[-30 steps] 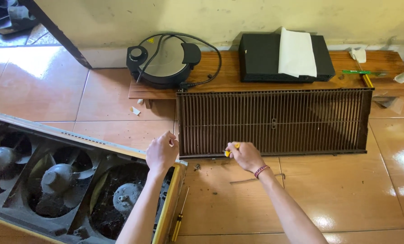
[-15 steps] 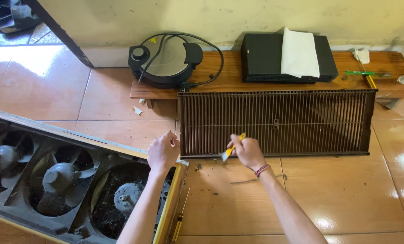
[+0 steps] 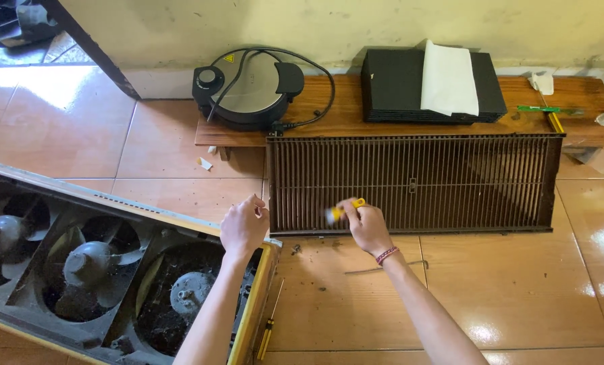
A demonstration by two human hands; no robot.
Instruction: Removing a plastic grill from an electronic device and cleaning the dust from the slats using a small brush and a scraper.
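Observation:
My right hand [image 3: 365, 225] grips a small yellow-handled screwdriver [image 3: 343, 209], held near the lower left edge of a long dark metal grille [image 3: 450, 182] lying on the tiled floor. My left hand [image 3: 244, 226] rests, fingers curled, on the top corner of a dusty fan housing [image 3: 113, 270] with a yellow frame, just left of the grille's corner. Three dirty fans sit inside the housing. A red bracelet circles my right wrist.
A low wooden board [image 3: 356, 118] along the wall carries a round grey electric griddle [image 3: 248, 84] with its cord, a black box [image 3: 430, 88] under a white sheet, and small green and yellow tools [image 3: 548, 111]. A second screwdriver [image 3: 269, 324] and a loose screw [image 3: 295, 250] lie on the floor.
My right hand has raised the yellow screwdriver slightly and turned it toward the grille's lower left edge. My left hand stays on the housing corner.

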